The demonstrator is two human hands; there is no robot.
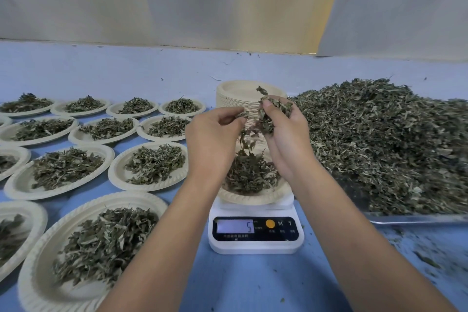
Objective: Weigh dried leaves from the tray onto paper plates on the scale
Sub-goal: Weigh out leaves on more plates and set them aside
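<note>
A white digital scale [255, 234] stands in the middle of the blue table, its display reading 5. On it sits a paper plate [249, 199] with a small heap of dried leaves [249, 172]. Both hands hover above this plate. My right hand [286, 134] cups a handful of dried leaves, and some fall toward the plate. My left hand [214, 137] pinches a few leaves at the fingertips, close beside the right hand. A metal tray [415, 218] on the right holds a large pile of dried leaves [395, 144].
A stack of empty paper plates [236, 97] stands behind the hands. Several filled paper plates [149, 167] cover the table's left half. Leaf crumbs lie on the blue cloth at the front right. White sheeting hangs along the back.
</note>
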